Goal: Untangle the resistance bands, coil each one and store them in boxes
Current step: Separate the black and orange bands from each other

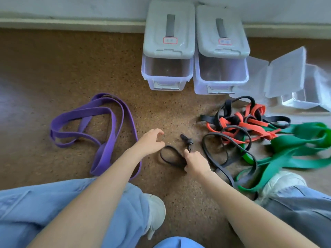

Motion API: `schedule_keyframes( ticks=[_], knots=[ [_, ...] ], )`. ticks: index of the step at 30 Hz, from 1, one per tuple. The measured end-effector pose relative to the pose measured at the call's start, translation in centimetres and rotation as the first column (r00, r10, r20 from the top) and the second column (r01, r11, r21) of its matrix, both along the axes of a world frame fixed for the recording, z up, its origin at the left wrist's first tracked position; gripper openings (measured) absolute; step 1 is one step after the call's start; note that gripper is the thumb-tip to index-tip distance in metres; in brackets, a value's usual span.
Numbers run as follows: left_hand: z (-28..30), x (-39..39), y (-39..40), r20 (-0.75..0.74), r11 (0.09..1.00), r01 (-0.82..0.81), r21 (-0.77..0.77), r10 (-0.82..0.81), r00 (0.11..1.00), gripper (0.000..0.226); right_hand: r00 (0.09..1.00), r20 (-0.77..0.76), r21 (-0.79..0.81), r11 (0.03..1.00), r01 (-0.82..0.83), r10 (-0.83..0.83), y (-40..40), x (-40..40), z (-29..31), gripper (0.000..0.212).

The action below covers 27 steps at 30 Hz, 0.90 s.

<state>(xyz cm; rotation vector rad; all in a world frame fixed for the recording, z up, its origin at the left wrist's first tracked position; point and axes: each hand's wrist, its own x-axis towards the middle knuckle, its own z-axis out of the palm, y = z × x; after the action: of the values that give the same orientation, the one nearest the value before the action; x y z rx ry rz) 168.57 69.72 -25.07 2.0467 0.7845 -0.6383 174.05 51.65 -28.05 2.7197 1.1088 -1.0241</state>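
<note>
A thin black band (169,155) lies on the floor in front of me, partly folded into a small loop, and trails right into the tangle. My right hand (195,162) grips that loop at its right end. My left hand (150,143) hovers just left of it, fingers loosely curved, holding nothing. A purple band (107,122) lies loose on the left. On the right, red (250,124), black (279,120) and green (293,151) bands lie tangled together. Two clear boxes with grey lids (168,40) (222,42) stand shut at the back.
A clear box (304,97) with its hinged lid open sits at the far right. My jeans-clad knees and white shoes (157,212) (281,183) frame the lower view. A wall skirting (71,24) runs along the back. The floor is brown speckled carpet (53,68).
</note>
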Motion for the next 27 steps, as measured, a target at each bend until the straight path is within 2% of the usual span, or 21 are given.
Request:
schedule_keyframes(
  ticks=[2,3,4,5,7,8,9,10,12,13,15,16,17,19,21,22,24,26,27],
  knots=[
    [0.5,0.0,-0.3,-0.002,0.997,-0.010,-0.077,0.009,1.000,0.054,0.966,-0.141,0.118,0.965,0.233,-0.217,0.4,1.2,1.6,0.025],
    [0.9,-0.1,-0.8,-0.014,0.995,0.043,-0.094,-0.045,0.999,0.061,0.888,-0.270,0.183,0.885,0.428,-0.374,0.5,1.8,2.7,0.018],
    [1.2,-0.2,-1.5,-0.027,0.987,0.098,-0.128,-0.102,0.994,0.067,0.751,-0.441,0.217,0.753,0.621,-0.491,0.6,2.3,4.0,0.013],
    [1.5,-0.4,-2.4,-0.030,0.975,0.116,-0.189,-0.124,0.992,0.069,0.581,-0.610,0.207,0.599,0.773,-0.539,0.7,2.8,5.3,0.013],
    [2.1,-0.4,-4.6,-0.017,0.925,0.024,-0.380,-0.032,0.999,0.053,0.280,-0.813,0.106,0.344,0.933,-0.511,0.3,4.1,7.8,0.018],
    [2.4,-0.1,-5.6,0.000,0.892,-0.036,-0.451,0.040,0.999,0.042,0.200,-0.859,0.080,0.262,0.962,-0.471,-0.1,4.6,9.1,0.022],
    [3.1,0.3,-6.4,0.027,0.874,-0.073,-0.480,0.098,0.995,0.035,0.187,-0.882,0.093,0.229,0.969,-0.432,-0.7,5.2,10.3,0.024],
    [3.9,0.9,-7.1,0.075,0.864,-0.096,-0.495,0.152,0.985,0.036,0.215,-0.893,0.126,0.240,0.963,-0.396,-1.2,5.7,11.5,0.025],
    [5.8,2.4,-7.8,0.237,0.837,-0.061,-0.544,0.223,0.946,0.052,0.285,-0.914,0.188,0.319,0.929,-0.290,-2.0,6.6,14.3,0.027],
    [7.1,3.2,-8.2,0.309,0.824,0.000,-0.567,0.212,0.927,0.055,0.283,-0.938,0.207,0.332,0.920,-0.199,-2.3,7.0,15.7,0.026],
    [9.4,4.5,-9.3,0.354,0.796,0.107,-0.595,0.140,0.925,0.041,0.219,-0.975,0.205,0.246,0.948,-0.033,-2.5,7.6,18.8,0.016],
    [10.4,4.6,-9.8,0.337,0.780,0.141,-0.609,0.093,0.937,0.030,0.224,-0.974,0.226,0.177,0.958,0.028,-2.6,8.1,20.2,0.010],
    [11.1,4.5,-10.0,0.308,0.761,0.166,-0.627,0.046,0.950,0.021,0.278,-0.960,0.280,0.118,0.953,0.033,-2.7,8.6,21.5,0.007],
    [11.9,3.3,-9.9,0.243,0.717,0.211,-0.665,-0.059,0.968,0.016,0.350,-0.937,0.351,0.002,0.937,0.011,-3.5,9.7,23.4,0.011],
    [12.7,2.1,-8.4,0.182,0.683,0.241,-0.689,-0.159,0.970,0.016,0.338,-0.941,0.334,-0.085,0.939,0.027,-4.8,10.3,24.3,0.022],
    [13.3,1.7,-7.3,0.144,0.693,0.241,-0.679,-0.196,0.970,0.017,0.400,-0.916,0.400,-0.094,0.912,-0.018,-5.4,10.5,24.3,0.024],
    [14.7,1.3,-4.4,0.025,0.741,0.212,-0.637,-0.255,0.967,0.023,0.596,-0.763,0.628,-0.067,0.775,-0.250,-6.0,10.5,23.8,0.027],
    [16.4,0.7,-2.0,-0.108,0.783,0.167,-0.600,-0.286,0.952,0.032,0.580,-0.755,0.634,-0.115,0.765,-0.304,-5.9,10.4,23.1,0.023],
    [17.1,0.3,-1.1,-0.141,0.800,0.121,-0.588,-0.249,0.958,0.034,0.579,-0.751,0.635,-0.107,0.765,-0.317,-5.7,10.2,22.8,0.017]
  ],
)
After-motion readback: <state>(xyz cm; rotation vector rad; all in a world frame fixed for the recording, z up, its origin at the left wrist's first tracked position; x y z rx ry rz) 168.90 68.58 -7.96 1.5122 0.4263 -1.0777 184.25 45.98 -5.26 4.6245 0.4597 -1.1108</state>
